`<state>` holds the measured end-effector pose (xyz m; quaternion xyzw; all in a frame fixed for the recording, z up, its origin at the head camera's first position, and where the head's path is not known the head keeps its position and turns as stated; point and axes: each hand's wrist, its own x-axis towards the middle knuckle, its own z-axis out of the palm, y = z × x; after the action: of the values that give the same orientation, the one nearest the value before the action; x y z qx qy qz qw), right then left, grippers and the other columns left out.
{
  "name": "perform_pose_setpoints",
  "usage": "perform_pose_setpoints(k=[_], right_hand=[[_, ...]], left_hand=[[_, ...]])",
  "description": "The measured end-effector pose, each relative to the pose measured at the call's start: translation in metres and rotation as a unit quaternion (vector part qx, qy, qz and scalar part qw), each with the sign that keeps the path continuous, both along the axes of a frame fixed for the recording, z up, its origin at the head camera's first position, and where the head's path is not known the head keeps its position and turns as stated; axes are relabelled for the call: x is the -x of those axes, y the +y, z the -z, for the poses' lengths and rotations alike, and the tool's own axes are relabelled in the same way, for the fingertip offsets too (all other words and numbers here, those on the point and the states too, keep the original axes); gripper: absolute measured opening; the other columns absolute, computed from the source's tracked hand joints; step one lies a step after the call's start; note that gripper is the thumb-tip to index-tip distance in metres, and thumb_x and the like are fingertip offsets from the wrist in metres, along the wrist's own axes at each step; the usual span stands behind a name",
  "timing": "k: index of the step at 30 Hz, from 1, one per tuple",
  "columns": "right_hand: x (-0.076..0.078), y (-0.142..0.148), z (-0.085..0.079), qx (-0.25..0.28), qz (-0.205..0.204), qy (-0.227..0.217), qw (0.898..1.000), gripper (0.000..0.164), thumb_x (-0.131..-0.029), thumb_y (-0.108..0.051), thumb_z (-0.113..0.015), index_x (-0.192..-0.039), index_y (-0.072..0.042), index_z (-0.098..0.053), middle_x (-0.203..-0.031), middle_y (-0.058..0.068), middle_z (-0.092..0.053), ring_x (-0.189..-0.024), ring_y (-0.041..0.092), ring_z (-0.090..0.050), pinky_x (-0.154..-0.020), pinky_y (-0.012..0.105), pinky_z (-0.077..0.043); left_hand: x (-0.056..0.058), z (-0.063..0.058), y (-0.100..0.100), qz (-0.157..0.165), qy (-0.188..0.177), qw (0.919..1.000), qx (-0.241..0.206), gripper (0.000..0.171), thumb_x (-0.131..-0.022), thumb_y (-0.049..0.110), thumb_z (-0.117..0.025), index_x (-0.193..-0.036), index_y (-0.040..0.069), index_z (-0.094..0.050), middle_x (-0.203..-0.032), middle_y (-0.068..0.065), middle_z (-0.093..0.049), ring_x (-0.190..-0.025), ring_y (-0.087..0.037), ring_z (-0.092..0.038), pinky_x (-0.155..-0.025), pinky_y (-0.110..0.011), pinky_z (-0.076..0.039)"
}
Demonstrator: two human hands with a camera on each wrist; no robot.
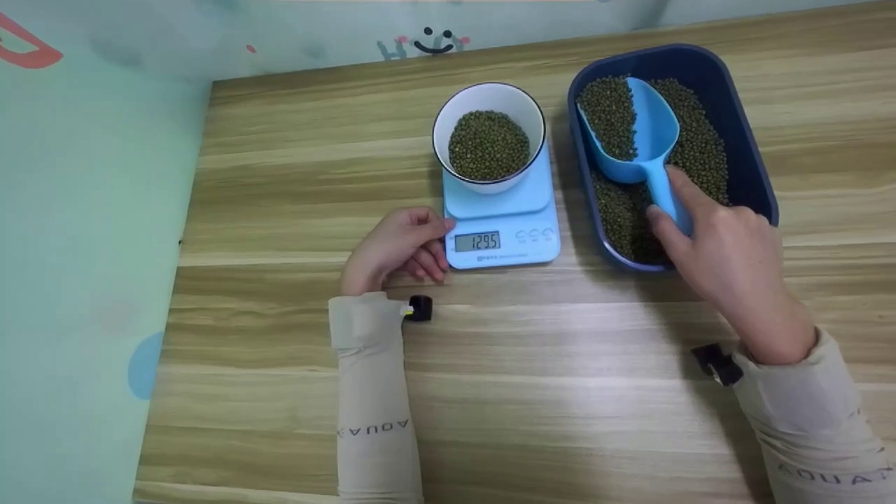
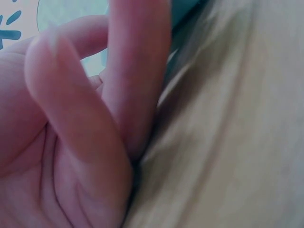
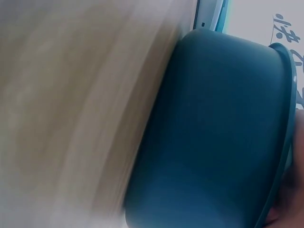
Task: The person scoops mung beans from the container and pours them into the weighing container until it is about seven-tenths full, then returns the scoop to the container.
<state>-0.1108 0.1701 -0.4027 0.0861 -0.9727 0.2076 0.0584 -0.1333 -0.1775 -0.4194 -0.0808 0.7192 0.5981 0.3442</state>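
Observation:
My right hand (image 1: 731,245) grips the handle of a blue scoop (image 1: 658,126) over a dark blue tub (image 1: 749,161). Mung beans (image 1: 609,115) fill the left side of the scoop, and more lie below it in the tub. On a light blue kitchen scale (image 1: 504,255) stands a white bowl (image 1: 455,157) of mung beans; the display reads 129.5. At the scale's left edge, my left hand (image 1: 402,241) holds on with thumb and forefinger, the other fingers (image 2: 137,71) curled beside it. The right wrist view shows mostly the tub's outer wall (image 3: 209,133).
Everything stands on a wood-grain table (image 1: 280,175). A pale green patterned wall (image 1: 84,210) runs along its left and back. Small black devices sit at both wrists, the left one (image 1: 420,308) close over the tabletop.

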Motion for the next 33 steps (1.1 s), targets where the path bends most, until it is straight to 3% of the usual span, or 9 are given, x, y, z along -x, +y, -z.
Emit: perform_pose_setpoints(k=[9, 17, 33], right_hand=[[0.0005, -0.0023, 0.0007, -0.029, -0.006, 0.001, 1.0, 0.051, -0.089, -0.036, -0.049, -0.132, -0.01, -0.04, -0.051, 0.011, -0.044, -0.039, 0.026, -0.039, -0.033, 0.032, -0.023], [0.0016, -0.0024, -0.0011, -0.026, 0.005, -0.042, 0.999, 0.054, -0.084, -0.024, -0.052, -0.133, -0.009, -0.037, -0.053, 0.011, -0.046, -0.039, 0.025, -0.039, -0.032, 0.033, -0.023], [0.0032, 0.0014, 0.0063, 0.005, -0.029, 0.02, 0.999, 0.05, -0.08, -0.012, -0.051, -0.128, -0.003, -0.041, -0.049, 0.008, -0.041, -0.036, 0.023, -0.036, -0.034, 0.033, -0.026]], left_hand=[[0.0014, -0.0006, -0.0005, 0.002, -0.002, 1.0, 0.003, 0.032, -0.089, 0.032, -0.055, -0.088, -0.001, -0.051, -0.07, -0.017, -0.061, -0.055, -0.025, -0.062, -0.042, -0.025, -0.047], [0.0, -0.0026, -0.0001, 0.005, 0.004, 0.9999, 0.009, 0.032, -0.089, 0.032, -0.055, -0.089, 0.0, -0.052, -0.071, -0.017, -0.061, -0.058, -0.028, -0.063, -0.043, -0.025, -0.047], [0.0008, -0.0016, 0.0001, 0.003, 0.0, 1.0, 0.007, 0.031, -0.089, 0.031, -0.055, -0.086, 0.0, -0.051, -0.069, -0.017, -0.061, -0.054, -0.025, -0.063, -0.042, -0.026, -0.047]])
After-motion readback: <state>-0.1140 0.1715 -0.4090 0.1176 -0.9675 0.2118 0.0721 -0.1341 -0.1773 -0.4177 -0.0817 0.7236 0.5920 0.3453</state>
